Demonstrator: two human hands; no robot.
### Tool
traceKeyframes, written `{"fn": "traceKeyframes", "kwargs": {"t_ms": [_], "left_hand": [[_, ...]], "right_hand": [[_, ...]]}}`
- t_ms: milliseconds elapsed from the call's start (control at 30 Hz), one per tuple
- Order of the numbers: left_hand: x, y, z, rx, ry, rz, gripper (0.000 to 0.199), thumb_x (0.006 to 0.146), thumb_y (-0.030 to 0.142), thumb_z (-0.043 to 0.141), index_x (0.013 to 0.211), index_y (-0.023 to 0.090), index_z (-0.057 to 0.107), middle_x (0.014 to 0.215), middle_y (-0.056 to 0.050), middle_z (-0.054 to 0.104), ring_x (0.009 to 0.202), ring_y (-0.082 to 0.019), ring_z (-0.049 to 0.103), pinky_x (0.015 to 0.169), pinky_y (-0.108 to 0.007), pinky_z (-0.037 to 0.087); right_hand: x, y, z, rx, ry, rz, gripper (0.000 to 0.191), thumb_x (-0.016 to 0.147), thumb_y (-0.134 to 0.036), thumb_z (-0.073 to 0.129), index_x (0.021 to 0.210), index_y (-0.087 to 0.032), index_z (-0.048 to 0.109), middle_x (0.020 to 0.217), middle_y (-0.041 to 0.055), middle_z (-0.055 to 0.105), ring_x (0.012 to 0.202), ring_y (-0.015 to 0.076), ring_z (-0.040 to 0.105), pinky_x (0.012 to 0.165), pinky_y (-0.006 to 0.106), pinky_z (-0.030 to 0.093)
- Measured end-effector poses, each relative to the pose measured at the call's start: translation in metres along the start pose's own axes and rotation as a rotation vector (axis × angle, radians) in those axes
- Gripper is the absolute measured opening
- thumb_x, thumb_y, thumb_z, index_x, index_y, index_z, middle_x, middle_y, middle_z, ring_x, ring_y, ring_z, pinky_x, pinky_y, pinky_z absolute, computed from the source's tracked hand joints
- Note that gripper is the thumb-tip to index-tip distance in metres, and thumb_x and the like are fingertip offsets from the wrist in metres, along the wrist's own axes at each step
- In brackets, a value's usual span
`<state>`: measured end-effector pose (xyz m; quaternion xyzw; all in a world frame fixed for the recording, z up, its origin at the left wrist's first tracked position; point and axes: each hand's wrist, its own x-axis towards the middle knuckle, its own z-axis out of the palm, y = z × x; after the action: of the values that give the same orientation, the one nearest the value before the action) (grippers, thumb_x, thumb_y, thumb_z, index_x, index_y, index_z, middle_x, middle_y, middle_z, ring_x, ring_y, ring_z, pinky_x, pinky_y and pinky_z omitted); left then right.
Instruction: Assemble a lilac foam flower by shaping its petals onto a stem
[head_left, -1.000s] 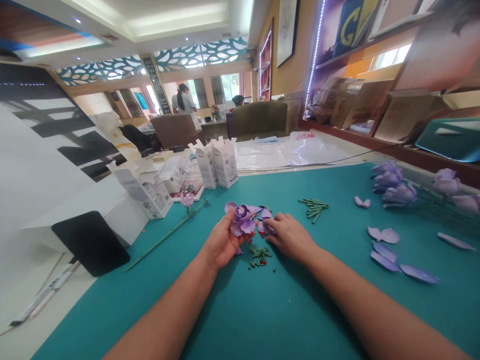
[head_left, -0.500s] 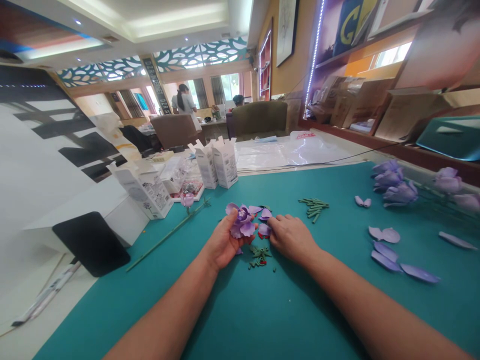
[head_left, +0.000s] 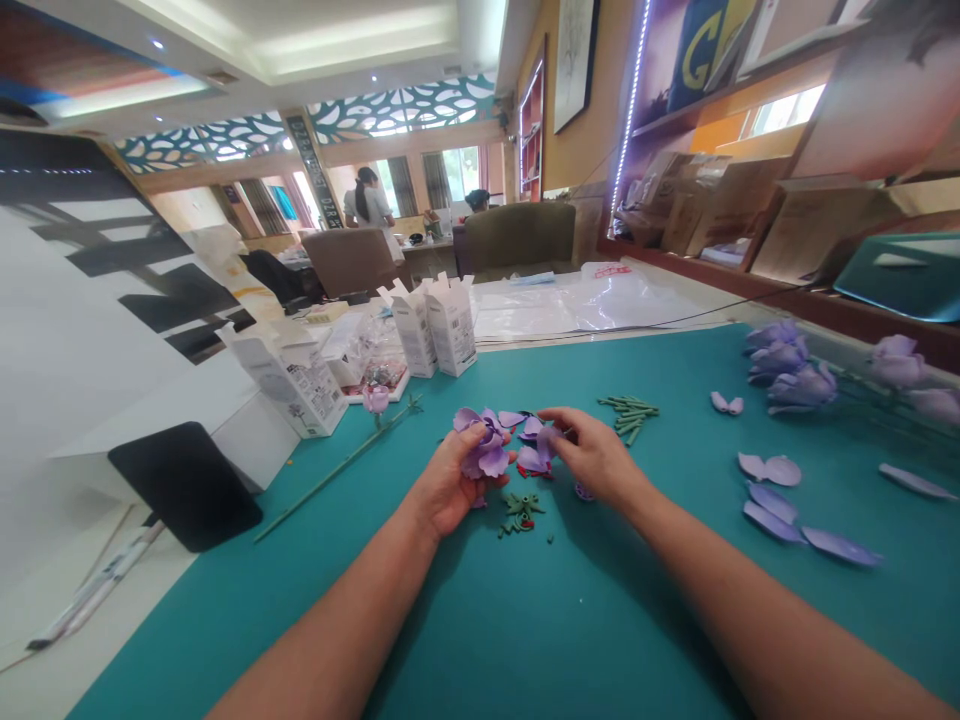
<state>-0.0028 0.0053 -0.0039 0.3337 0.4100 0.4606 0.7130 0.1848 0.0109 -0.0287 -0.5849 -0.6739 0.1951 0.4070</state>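
The left hand [head_left: 444, 482] has its fingers closed around the purple flower [head_left: 484, 444] above the teal mat [head_left: 480, 640]. The right hand [head_left: 596, 452] has its fingers pinched on a loose petal [head_left: 546, 443] just right of the flower

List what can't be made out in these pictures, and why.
All in the head view:
Underside of the purple flower: hidden by the left hand.
How the right hand meets the petal: blurred and small.
Fine print on the leftmost printed box: too small.
Rightmost lilac flower: cut off by the right edge.
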Motion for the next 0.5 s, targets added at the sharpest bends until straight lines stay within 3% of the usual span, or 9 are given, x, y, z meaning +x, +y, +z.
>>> {"fn": "traceKeyframes", "kwargs": {"t_ms": [233, 500], "left_hand": [[0.001, -0.001, -0.001, 0.007, 0.012, -0.007, 0.025, 0.075, 0.032, 0.066, 0.094, 0.019, 0.056, 0.092, -0.005, 0.069, 0.075, -0.021, 0.068, 0.056, -0.030, 0.054], [0.003, -0.003, -0.003, 0.025, 0.017, 0.028, 0.026, 0.072, 0.034, 0.067, 0.090, 0.018, 0.058, 0.089, -0.005, 0.068, 0.076, -0.021, 0.067, 0.056, -0.028, 0.053]], "right_hand": [[0.000, -0.012, -0.002, 0.494, -0.115, 0.231, 0.017, 0.064, -0.030, 0.058, 0.075, -0.018, 0.060, 0.062, -0.0011, 0.060, 0.056, 0.0126, 0.053, 0.056, 0.026, 0.043], [-0.004, -0.028, -0.005, 0.414, -0.158, 0.252, 0.021, 0.061, -0.037, 0.063, 0.058, -0.018, 0.054, 0.051, -0.0049, 0.051, 0.049, 0.0088, 0.044, 0.048, 0.022, 0.035]]}}
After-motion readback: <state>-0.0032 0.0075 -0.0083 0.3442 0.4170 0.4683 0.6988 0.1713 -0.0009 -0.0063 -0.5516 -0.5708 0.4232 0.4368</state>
